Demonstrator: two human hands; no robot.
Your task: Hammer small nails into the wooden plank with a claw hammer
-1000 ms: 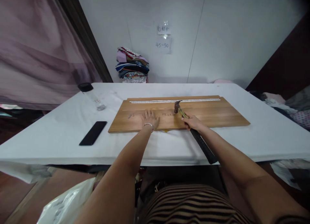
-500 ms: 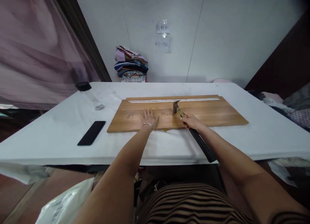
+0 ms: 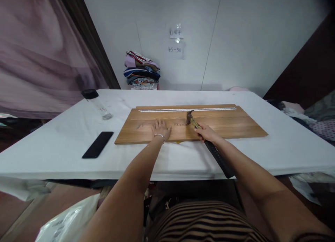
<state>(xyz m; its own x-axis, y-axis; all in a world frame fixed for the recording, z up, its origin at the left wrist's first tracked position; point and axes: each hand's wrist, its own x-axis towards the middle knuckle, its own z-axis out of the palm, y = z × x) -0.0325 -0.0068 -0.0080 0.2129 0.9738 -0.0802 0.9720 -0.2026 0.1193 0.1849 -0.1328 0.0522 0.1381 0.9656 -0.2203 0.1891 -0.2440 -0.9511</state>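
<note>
My right hand (image 3: 205, 132) is closed around the upper handle of a claw hammer (image 3: 219, 159), whose black grip slants back toward me. The hammer's head is low over the wooden board (image 3: 240, 125), at the right end of a short row of nails (image 3: 180, 124); whether it touches a nail I cannot tell. Flat on the board, left of that row, rests my left hand (image 3: 160, 130) with fingers spread and a bracelet at the wrist. Some small loose nails (image 3: 140, 125) lie on the wood left of it.
Two white strips (image 3: 188, 110) run along the board's far side. On the white-covered table (image 3: 52, 154), a black phone (image 3: 98, 145) lies left of the board, with a clear bottle (image 3: 98, 104) behind it. Folded clothes (image 3: 142, 72) are stacked by the back wall.
The view has tilted slightly, so everything sits a little lower in the picture. Both hands and the hammer keep nearly the same places on the board.
</note>
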